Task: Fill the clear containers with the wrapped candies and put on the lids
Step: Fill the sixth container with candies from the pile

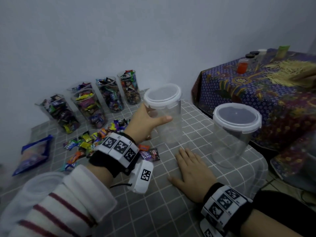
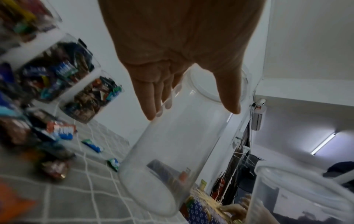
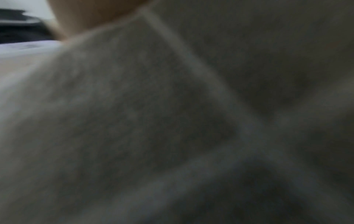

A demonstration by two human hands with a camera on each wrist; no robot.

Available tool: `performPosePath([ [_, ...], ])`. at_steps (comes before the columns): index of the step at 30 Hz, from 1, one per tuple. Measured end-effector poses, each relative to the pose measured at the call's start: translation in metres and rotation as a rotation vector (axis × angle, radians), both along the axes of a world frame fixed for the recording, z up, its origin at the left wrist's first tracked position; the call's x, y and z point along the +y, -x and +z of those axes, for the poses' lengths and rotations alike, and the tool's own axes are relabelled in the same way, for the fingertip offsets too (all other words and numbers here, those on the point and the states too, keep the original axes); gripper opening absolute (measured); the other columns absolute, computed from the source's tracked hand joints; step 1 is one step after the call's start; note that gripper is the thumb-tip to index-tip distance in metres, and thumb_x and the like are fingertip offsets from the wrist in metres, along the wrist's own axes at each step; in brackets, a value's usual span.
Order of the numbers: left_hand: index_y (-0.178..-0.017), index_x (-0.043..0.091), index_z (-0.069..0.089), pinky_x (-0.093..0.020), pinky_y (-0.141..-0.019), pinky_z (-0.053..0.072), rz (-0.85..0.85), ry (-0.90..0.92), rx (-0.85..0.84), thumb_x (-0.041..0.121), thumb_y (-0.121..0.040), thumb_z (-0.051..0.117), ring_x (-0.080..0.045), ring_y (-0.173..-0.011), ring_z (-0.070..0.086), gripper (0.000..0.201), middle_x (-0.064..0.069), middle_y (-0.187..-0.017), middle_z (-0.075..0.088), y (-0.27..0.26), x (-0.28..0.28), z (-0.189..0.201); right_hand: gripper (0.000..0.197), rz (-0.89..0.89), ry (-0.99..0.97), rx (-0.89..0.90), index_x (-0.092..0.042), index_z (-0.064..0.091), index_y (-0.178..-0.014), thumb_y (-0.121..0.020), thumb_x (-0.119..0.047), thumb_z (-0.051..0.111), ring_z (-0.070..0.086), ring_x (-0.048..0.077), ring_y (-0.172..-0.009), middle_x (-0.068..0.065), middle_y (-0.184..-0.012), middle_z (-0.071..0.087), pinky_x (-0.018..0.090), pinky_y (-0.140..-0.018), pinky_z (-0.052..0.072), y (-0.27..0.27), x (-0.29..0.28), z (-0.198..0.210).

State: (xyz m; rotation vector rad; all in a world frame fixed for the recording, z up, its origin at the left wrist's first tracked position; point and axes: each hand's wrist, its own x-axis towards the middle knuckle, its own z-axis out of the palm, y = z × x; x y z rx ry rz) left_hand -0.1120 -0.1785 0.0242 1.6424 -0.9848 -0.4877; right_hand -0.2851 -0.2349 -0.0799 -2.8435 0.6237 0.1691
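My left hand [image 1: 150, 119] grips an empty clear container [image 1: 168, 129] that carries a white-rimmed lid [image 1: 162, 95], near the middle of the grey checked tablecloth [image 1: 171, 211]. In the left wrist view the thumb [image 2: 230, 97] lies on the near wall of the container [image 2: 172, 151] and the fingers [image 2: 151, 97] wrap behind it. A second empty lidded container [image 1: 234, 134] stands to the right. My right hand [image 1: 193, 170] rests flat on the cloth between them. Loose wrapped candies [image 1: 89, 144] lie to the left. The right wrist view shows only blurred cloth [image 3: 172, 121].
Several candy-filled containers without lids [image 1: 92, 106] stand along the back wall. A blue bag [image 1: 34, 154] lies at far left. To the right, a lower table in patterned blue cloth [image 1: 256, 93] holds small jars [image 1: 242, 65] and straw. The tabletop drops off at right.
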Motion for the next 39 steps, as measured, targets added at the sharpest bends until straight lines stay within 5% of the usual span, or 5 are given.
performPosePath([
  [11, -0.136, 0.023, 0.045, -0.036, -0.102, 0.045, 0.083, 0.007, -0.009, 0.041, -0.053, 0.084, -0.009, -0.119, 0.056, 0.093, 0.01, -0.128, 0.061, 0.001, 0.142, 0.002, 0.109, 0.023, 0.014, 0.006, -0.01, 0.0, -0.15, -0.059, -0.068, -0.016, -0.008, 0.022, -0.146, 0.009, -0.158, -0.006, 0.032, -0.114, -0.01, -0.022, 0.016, -0.001],
  [17, -0.126, 0.032, 0.049, -0.005, -0.088, 0.042, 0.188, -0.029, -0.036, 0.042, -0.046, 0.082, 0.006, -0.115, 0.054, 0.087, 0.026, -0.121, 0.06, 0.011, 0.181, -0.024, 0.111, 0.03, 0.04, 0.042, -0.01, -0.002, -0.15, -0.057, -0.068, -0.018, -0.009, 0.022, -0.146, 0.009, -0.158, -0.007, 0.034, -0.116, -0.007, -0.028, 0.019, -0.001],
  [27, -0.133, 0.029, 0.045, -0.025, -0.101, 0.038, 0.215, -0.117, -0.054, 0.053, -0.054, 0.08, 0.003, -0.123, 0.048, 0.09, 0.022, -0.13, 0.055, 0.006, 0.193, -0.036, 0.145, 0.015, 0.044, 0.113, -0.011, 0.0, -0.15, -0.029, -0.076, -0.047, -0.007, 0.022, -0.146, 0.009, -0.158, -0.006, 0.033, -0.116, -0.005, -0.03, 0.02, 0.005],
  [35, -0.139, 0.04, 0.035, -0.027, -0.1, 0.044, 0.217, -0.118, 0.076, 0.039, -0.059, 0.077, 0.005, -0.127, 0.043, 0.091, 0.025, -0.136, 0.047, 0.003, 0.217, -0.02, 0.07, -0.005, -0.25, 0.002, -0.011, 0.018, -0.148, -0.095, -0.051, 0.039, 0.024, 0.02, -0.141, 0.008, -0.155, 0.021, 0.029, -0.112, 0.022, -0.032, 0.027, 0.056],
  [39, -0.123, 0.033, 0.054, -0.024, -0.089, 0.047, 0.393, -0.09, 0.014, 0.02, -0.093, 0.056, -0.002, -0.114, 0.054, 0.033, 0.018, -0.123, 0.059, 0.008, 0.221, -0.012, 0.043, 0.021, -0.3, -0.32, -0.018, 0.046, -0.135, -0.096, -0.037, 0.042, 0.053, 0.023, -0.114, 0.007, -0.123, 0.059, 0.032, -0.093, 0.04, -0.05, 0.037, 0.096],
])
